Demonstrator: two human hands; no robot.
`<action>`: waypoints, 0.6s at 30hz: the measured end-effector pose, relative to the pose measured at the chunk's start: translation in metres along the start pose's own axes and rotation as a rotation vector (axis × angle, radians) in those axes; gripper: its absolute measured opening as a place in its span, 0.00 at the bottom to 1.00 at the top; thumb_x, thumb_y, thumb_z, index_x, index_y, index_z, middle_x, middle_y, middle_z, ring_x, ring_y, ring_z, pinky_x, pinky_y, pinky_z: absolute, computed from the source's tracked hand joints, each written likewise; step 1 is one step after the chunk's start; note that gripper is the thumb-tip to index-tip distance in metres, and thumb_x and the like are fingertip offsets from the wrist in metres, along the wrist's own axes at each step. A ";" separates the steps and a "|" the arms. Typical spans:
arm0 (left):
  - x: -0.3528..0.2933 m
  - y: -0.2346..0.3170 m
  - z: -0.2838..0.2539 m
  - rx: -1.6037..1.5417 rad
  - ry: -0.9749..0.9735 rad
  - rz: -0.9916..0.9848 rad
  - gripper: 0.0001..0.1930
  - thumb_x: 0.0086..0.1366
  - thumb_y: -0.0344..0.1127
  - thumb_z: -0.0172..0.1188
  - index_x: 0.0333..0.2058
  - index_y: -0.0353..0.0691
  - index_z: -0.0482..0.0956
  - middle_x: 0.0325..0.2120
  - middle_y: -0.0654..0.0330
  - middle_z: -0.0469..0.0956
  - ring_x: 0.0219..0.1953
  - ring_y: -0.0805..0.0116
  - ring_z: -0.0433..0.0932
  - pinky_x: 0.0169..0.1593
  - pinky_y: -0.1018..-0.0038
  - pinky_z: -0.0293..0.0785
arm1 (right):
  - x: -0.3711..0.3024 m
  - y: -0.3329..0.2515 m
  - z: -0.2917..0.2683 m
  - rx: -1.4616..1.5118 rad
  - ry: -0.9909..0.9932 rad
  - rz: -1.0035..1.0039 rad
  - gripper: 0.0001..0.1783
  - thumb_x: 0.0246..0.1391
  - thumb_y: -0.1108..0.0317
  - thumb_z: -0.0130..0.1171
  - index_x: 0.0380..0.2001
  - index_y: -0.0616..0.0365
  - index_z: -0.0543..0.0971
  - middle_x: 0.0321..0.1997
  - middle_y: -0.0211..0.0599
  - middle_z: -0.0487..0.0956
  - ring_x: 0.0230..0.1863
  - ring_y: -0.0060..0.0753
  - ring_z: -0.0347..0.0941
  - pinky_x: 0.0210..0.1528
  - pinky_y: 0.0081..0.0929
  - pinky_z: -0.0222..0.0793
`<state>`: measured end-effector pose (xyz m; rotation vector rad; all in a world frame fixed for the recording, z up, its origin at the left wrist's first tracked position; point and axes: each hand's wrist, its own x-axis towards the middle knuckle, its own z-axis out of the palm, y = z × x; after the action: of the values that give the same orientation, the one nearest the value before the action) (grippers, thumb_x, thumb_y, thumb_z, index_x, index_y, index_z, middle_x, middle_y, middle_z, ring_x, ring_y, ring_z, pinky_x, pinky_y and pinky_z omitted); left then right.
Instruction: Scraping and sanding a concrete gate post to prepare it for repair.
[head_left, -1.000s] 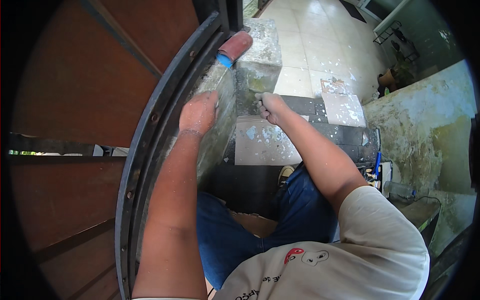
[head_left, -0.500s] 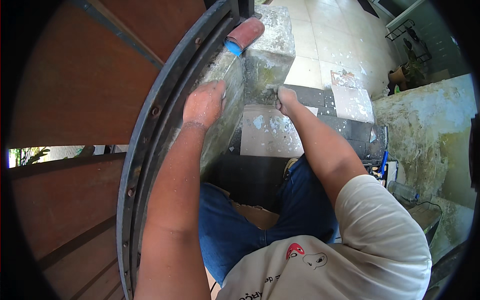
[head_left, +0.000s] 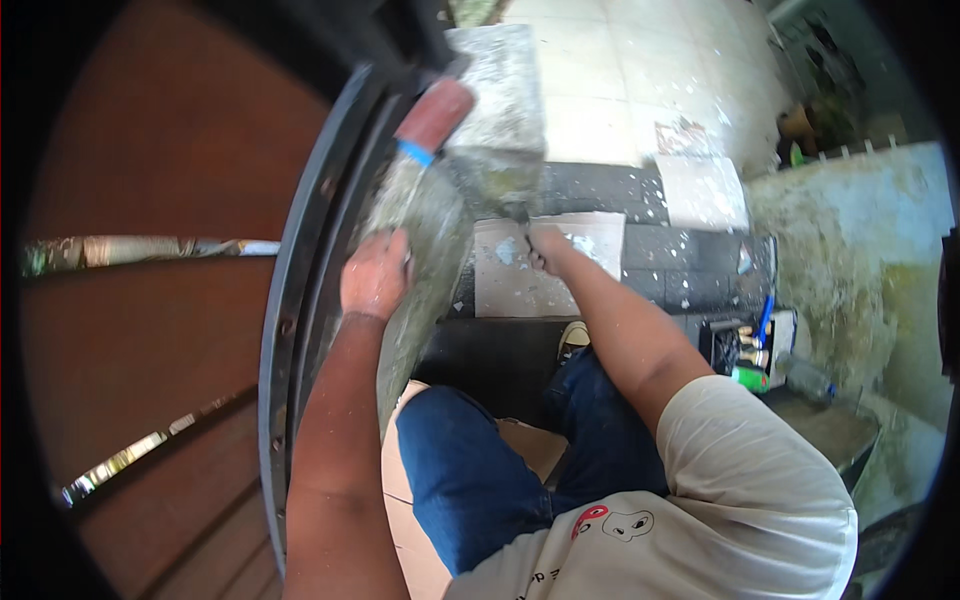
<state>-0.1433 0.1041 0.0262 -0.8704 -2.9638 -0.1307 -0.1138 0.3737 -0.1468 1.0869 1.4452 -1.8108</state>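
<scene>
My left hand (head_left: pixel 375 272) is closed in a fist against the stained low wall (head_left: pixel 432 240), beside the metal frame; what its fingers hold, if anything, is hidden. My right hand (head_left: pixel 549 249) is closed around a small scraper-like tool (head_left: pixel 522 217), whose dark tip points at the foot of the concrete pillar (head_left: pixel 505 110); blur hides its exact shape. A reddish-brown roll of sandpaper (head_left: pixel 440 108) with a blue inner side lies where the wall meets the pillar. Below my right hand, a cardboard sheet (head_left: pixel 505 290) scattered with pale paint flakes covers part of the dark tiles.
A curved dark metal frame (head_left: pixel 290 310) with brown panels stands along my left. At right are an open toolbox (head_left: pixel 735 345) with a blue-handled tool (head_left: pixel 766 318), a clear plastic bottle (head_left: pixel 806 380) and a peeling wall (head_left: pixel 850 240). Another flake-strewn sheet (head_left: pixel 702 195) lies farther off.
The view has shifted. My left hand has come down along the wall, away from the sandpaper roll. My right hand has moved lower and nearer, from beside the pillar to over the cardboard.
</scene>
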 end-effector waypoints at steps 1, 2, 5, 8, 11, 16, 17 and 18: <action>-0.005 -0.004 0.000 0.027 -0.023 -0.014 0.13 0.53 0.35 0.62 0.36 0.43 0.70 0.34 0.55 0.75 0.39 0.54 0.76 0.41 0.61 0.75 | -0.016 0.009 -0.006 -0.147 0.032 0.018 0.13 0.57 0.63 0.49 0.21 0.55 0.71 0.15 0.31 0.66 0.10 0.25 0.56 0.11 0.25 0.50; -0.005 -0.007 0.001 0.050 -0.038 -0.023 0.13 0.52 0.35 0.62 0.35 0.43 0.70 0.33 0.56 0.75 0.39 0.55 0.76 0.41 0.62 0.75 | -0.033 0.019 -0.015 -0.146 0.064 0.037 0.13 0.57 0.61 0.51 0.22 0.56 0.71 0.15 0.31 0.67 0.11 0.26 0.59 0.11 0.25 0.51; -0.015 -0.006 -0.009 0.090 -0.188 -0.045 0.12 0.53 0.36 0.62 0.35 0.43 0.70 0.34 0.55 0.75 0.38 0.55 0.76 0.40 0.61 0.76 | -0.119 0.045 -0.035 0.120 0.016 0.129 0.13 0.56 0.58 0.56 0.25 0.55 0.71 0.16 0.30 0.67 0.12 0.24 0.60 0.12 0.24 0.53; -0.001 0.016 -0.035 0.138 -0.467 -0.276 0.10 0.60 0.40 0.57 0.36 0.43 0.71 0.36 0.52 0.78 0.38 0.51 0.79 0.40 0.58 0.76 | -0.215 0.059 -0.067 0.220 -0.005 0.095 0.12 0.58 0.57 0.57 0.30 0.54 0.71 0.17 0.29 0.68 0.12 0.20 0.60 0.12 0.22 0.53; -0.002 0.072 -0.073 -0.019 -0.665 -0.322 0.13 0.64 0.44 0.53 0.41 0.42 0.72 0.34 0.47 0.79 0.38 0.46 0.80 0.42 0.55 0.75 | -0.317 0.059 -0.113 0.299 0.041 0.223 0.13 0.59 0.56 0.55 0.32 0.55 0.72 0.19 0.29 0.70 0.13 0.19 0.62 0.13 0.22 0.55; -0.021 0.180 -0.161 -0.564 -0.767 -0.243 0.14 0.66 0.42 0.53 0.42 0.38 0.72 0.33 0.40 0.77 0.39 0.38 0.76 0.41 0.54 0.71 | -0.438 0.042 -0.138 0.114 0.119 0.267 0.15 0.60 0.54 0.54 0.34 0.56 0.72 0.21 0.29 0.72 0.15 0.21 0.65 0.15 0.22 0.60; -0.012 0.207 -0.191 -0.640 -0.769 -0.204 0.13 0.68 0.41 0.51 0.41 0.37 0.72 0.33 0.41 0.77 0.39 0.37 0.75 0.41 0.55 0.71 | -0.454 0.036 -0.145 0.086 0.129 0.269 0.16 0.60 0.54 0.54 0.36 0.57 0.73 0.21 0.29 0.72 0.16 0.21 0.66 0.16 0.23 0.62; -0.012 0.219 -0.211 -0.717 -0.775 -0.204 0.11 0.70 0.39 0.49 0.41 0.38 0.72 0.31 0.42 0.78 0.38 0.40 0.77 0.40 0.58 0.72 | -0.469 0.028 -0.139 0.107 0.128 0.218 0.18 0.60 0.52 0.54 0.36 0.58 0.73 0.22 0.29 0.73 0.17 0.21 0.67 0.17 0.24 0.63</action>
<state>-0.0090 0.2612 0.2498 -0.7735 -3.7841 -1.1728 0.1797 0.4769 0.2322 1.3796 1.2569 -1.7056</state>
